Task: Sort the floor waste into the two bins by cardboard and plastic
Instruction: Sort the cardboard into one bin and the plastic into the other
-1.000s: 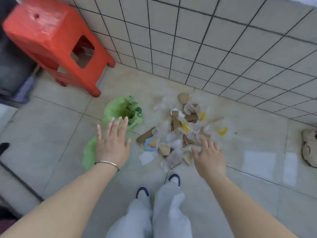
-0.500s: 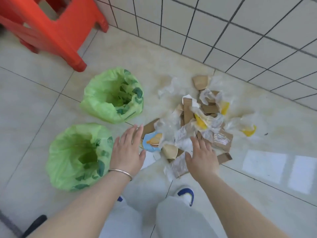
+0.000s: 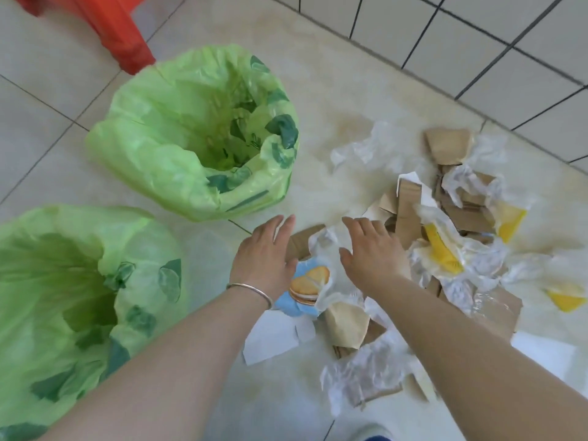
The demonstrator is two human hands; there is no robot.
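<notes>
Both hands reach palm down over the near-left edge of a waste pile (image 3: 445, 249) on the tiled floor (image 3: 334, 90). The left hand (image 3: 265, 259) has its fingers straight, together and pointing away from the person; it holds nothing and hovers just beside a blue wrapper (image 3: 307, 292) printed with biscuits. A bangle (image 3: 249, 289) circles its wrist. The right hand (image 3: 370, 253) is open too, fingers slightly spread over crumpled clear plastic (image 3: 321, 246), clamped on nothing; whether it touches the plastic cannot be told.

The pile mixes brown cardboard (image 3: 409, 208) strips, clear film and yellow-tinted bags (image 3: 442, 253). It stretches from the near centre toward the wall (image 3: 509, 43) at far right. The longest strip stands roughly along that line, pointing away.

Two bins lined with green bags sit left of the pile, mouths up: the far bin (image 3: 152, 148) near a red stool (image 3: 117, 30), the near bin (image 3: 38, 249) by the left forearm. A white paper (image 3: 273, 335) lies flat under the left wrist
</notes>
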